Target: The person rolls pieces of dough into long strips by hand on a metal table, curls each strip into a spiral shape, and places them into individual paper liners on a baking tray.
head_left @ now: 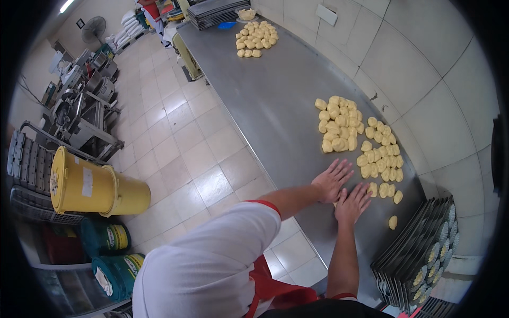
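My left hand point(332, 180) lies palm down over the steel table, fingers stretched out. Just nearer, my right hand point(351, 205) is also flat and open, its fingertips close to the dough pieces. A small pale bit shows at the edge of my palms; whatever lies beneath them is hidden. Beyond my left hand sits a tight cluster of pale yellow dough balls point(339, 124). To its right, oblong dough pieces point(380, 159) spread toward the wall. One single dough piece point(393, 222) lies apart, right of my right hand.
A stack of dark trays with fluted moulds point(413, 254) stands at the table's near right end. More dough balls point(257, 37) lie at the far end, by flat trays point(214, 11) and a bowl point(246, 14). Yellow tubs point(85, 183) and machines point(87, 111) stand left; a person point(154, 13) is far off.
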A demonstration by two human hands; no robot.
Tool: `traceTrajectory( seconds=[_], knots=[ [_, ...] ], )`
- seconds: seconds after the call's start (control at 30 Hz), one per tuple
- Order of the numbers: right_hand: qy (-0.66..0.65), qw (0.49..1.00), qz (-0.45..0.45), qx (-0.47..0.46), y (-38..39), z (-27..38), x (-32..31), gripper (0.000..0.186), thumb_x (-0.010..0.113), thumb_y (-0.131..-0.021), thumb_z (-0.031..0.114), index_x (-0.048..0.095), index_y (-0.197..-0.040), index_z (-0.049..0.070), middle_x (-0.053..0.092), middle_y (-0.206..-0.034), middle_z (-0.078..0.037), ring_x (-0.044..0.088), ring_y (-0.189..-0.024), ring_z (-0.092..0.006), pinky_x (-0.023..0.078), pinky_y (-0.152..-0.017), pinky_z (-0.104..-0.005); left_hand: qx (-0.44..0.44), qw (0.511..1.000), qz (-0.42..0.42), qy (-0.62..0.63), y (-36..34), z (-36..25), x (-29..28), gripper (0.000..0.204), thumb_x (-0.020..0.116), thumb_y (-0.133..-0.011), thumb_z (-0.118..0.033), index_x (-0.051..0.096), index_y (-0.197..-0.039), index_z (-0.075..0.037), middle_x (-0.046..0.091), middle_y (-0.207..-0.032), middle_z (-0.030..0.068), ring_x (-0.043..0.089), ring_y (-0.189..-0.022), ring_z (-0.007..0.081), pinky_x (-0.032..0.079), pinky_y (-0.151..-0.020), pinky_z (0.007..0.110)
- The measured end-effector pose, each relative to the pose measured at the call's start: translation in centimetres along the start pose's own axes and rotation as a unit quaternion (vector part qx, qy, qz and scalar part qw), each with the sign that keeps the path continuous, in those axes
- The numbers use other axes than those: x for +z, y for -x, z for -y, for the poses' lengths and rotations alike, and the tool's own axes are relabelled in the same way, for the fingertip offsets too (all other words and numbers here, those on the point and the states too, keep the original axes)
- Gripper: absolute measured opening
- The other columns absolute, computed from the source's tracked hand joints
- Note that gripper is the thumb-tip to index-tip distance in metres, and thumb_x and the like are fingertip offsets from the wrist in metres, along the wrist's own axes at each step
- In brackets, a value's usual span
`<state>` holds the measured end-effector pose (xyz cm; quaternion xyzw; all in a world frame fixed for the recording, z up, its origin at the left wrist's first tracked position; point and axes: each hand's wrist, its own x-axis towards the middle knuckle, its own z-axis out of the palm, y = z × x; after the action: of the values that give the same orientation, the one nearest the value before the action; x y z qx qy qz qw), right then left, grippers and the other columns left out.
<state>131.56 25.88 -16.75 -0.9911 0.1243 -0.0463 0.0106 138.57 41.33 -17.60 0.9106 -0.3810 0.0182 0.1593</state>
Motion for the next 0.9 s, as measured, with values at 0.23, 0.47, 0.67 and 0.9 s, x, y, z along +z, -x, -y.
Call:
traceTrajectory(
  seconds=[0.23,0.47,0.67,0.9],
  knots=[
    [-0.175,0.968,0.131,-0.12,19.8,1.7,-2.3,0.085,0.06,-0.103,0.041,0.03,-0.167,-0.006,0.025,-0.174,-0.029,0.016,-0.161,-0.0564,0.013,-0.13,-0.0656,0.067,0.982,0.158,0.076,18.4,-4.5,-1.3,0.084,0.062,-0.107,-0.039,0.019,-0.174,-0.014,0.011,-0.179,0.0269,0.009,-0.167,0.0447,0.011,-0.136,0.057],
    [0.011,0.999,0.026,0.039,7.7,1.7,0.2,0.078,0.041,-0.113,0.048,0.023,-0.171,-0.001,0.015,-0.179,-0.027,0.013,-0.164,-0.0521,0.014,-0.131,-0.0628,-0.105,0.993,0.042,0.019,3.7,-2.6,-2.4,0.075,0.038,-0.111,-0.056,0.023,-0.174,-0.019,0.012,-0.179,0.0271,0.009,-0.165,0.0506,0.009,-0.133,0.065],
    [-0.009,0.998,0.016,0.052,2.5,0.6,0.1,0.08,0.041,-0.113,0.054,0.022,-0.173,0.004,0.016,-0.181,-0.018,0.014,-0.165,-0.0486,0.014,-0.132,-0.0629,-0.056,0.997,0.007,0.045,-0.2,0.6,0.5,0.08,0.041,-0.109,-0.058,0.026,-0.173,-0.012,0.013,-0.181,0.0231,0.007,-0.167,0.0459,0.006,-0.135,0.059],
    [-0.122,0.985,0.116,-0.034,20.4,2.9,-2.5,0.077,0.065,-0.102,0.025,0.033,-0.17,0.01,0.029,-0.177,-0.015,0.024,-0.162,-0.045,0.021,-0.13,-0.0623,0.026,0.981,0.168,0.097,18.2,-1.6,-3.9,0.082,0.063,-0.103,-0.037,0.031,-0.169,-0.001,0.023,-0.176,0.0277,0.016,-0.164,0.049,0.016,-0.134,0.057]
  ],
)
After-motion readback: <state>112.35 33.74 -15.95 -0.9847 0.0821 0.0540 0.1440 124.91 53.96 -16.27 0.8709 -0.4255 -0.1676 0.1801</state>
